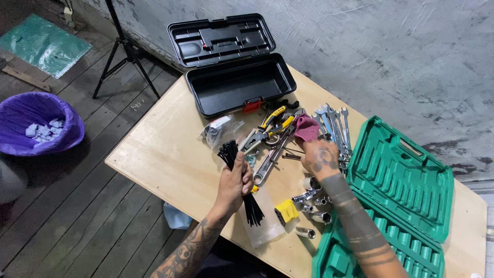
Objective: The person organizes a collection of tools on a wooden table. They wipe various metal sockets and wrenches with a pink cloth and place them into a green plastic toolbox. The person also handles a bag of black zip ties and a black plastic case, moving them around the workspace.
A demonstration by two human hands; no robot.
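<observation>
My left hand grips a bundle of black cable ties around its middle, held above the wooden table. Under the bundle lies a clear plastic bag. My right hand reaches into the tool pile and holds a pink cloth beside a row of wrenches. Pliers with yellow handles and a long spanner lie between the two hands.
An open black toolbox stands at the table's far edge. An open green socket case fills the right side, with loose sockets and a yellow tape measure near it. A purple-lined bin and tripod stand on the floor.
</observation>
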